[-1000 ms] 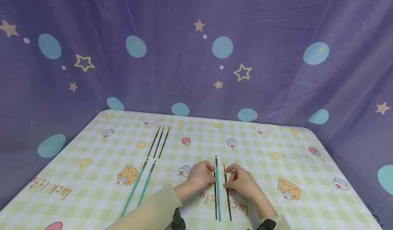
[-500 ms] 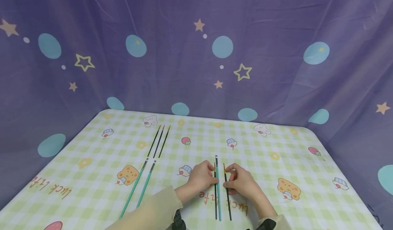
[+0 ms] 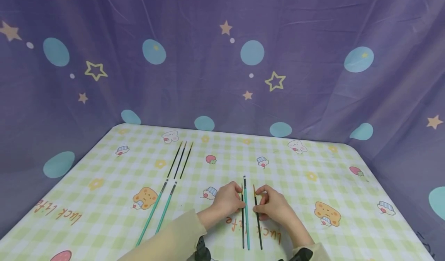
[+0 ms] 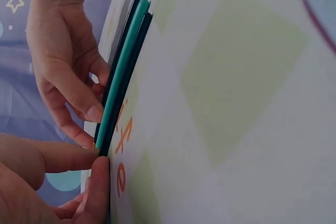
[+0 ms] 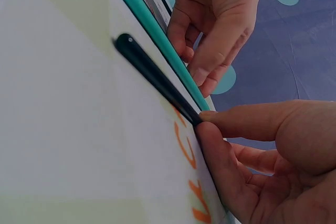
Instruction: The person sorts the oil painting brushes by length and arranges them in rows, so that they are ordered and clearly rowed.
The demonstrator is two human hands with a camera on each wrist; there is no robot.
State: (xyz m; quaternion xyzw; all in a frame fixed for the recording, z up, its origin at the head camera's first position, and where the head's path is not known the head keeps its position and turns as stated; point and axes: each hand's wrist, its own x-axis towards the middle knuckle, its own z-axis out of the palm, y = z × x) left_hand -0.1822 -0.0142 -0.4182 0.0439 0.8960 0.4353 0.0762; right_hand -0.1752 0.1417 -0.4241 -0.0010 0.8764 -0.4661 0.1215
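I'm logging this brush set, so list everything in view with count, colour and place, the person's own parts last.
Slim black-handled paintbrushes: three, black with golden tips, left-hand part, towards the back.
Long teal-handled paintbrushes: two, teal with pale tips, left, nearer than that trio.
Single teal-handled paintbrush: one, teal, between the hands.
Left-hand black paintbrush: one, black, just left of the single teal one.
Right-hand black paintbrush: one, black, right of it.
Checked fabric cloth: one, green and white with cartoon prints, beneath the brushes.
Patterned fabric backdrop: one, purple with stars and blue ovals, behind.
Long sleeves: two, cream, on the forearms.
Wrist gear: two pieces, black, at the cuffs.
Left hand: one, bare, pinching the left-hand brush.
Right hand: one, bare, pinching the right-hand brush.
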